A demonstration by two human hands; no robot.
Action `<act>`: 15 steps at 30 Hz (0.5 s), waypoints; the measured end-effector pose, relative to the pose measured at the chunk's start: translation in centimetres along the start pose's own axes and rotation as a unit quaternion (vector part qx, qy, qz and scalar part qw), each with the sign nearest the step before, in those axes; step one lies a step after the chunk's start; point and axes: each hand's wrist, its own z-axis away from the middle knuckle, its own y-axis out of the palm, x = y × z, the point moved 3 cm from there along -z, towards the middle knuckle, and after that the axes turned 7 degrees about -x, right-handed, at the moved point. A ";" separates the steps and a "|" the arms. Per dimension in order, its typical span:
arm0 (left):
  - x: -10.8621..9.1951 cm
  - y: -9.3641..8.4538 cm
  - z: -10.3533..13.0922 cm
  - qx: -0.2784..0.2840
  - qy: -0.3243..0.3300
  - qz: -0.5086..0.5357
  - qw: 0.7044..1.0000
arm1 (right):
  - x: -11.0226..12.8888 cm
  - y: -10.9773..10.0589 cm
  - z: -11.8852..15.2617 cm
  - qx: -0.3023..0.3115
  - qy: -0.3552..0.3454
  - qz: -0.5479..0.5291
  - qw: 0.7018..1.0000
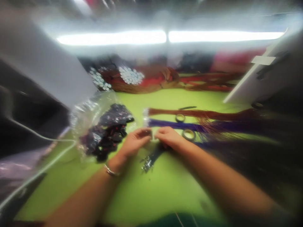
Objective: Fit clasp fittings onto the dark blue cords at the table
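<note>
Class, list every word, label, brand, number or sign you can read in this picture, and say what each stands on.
None: no text or sign can be read here.
White rectangle at upper right: too blurred to tell whether it bears print.
Clear plastic bag: glare and blur; no legible print.
Dark pieces: any markings are too small and blurred.
Nearer roll, farther roll: nothing readable.

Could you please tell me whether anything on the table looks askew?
Yes: right of the tape rolls, loose brownish strands fan untidily across the purple bundle, whose left end lies straight.
</note>
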 end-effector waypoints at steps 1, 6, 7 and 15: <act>0.1 0.0 -0.1 0.002 -0.016 0.016 1.000 | -0.1 -0.1 -0.1 -0.023 -0.014 0.001 1.000; 0.5 -0.1 -0.4 0.007 -0.053 0.073 0.996 | 0.0 -0.3 -0.3 -0.129 -0.190 0.062 0.971; 0.6 -0.1 -0.4 0.010 -0.054 0.076 0.996 | 0.0 -0.3 -0.3 -0.128 -0.206 0.074 0.967; 0.6 -0.3 -0.5 0.005 -0.038 0.055 0.998 | 0.0 -0.6 -0.5 -0.130 -0.142 0.079 0.978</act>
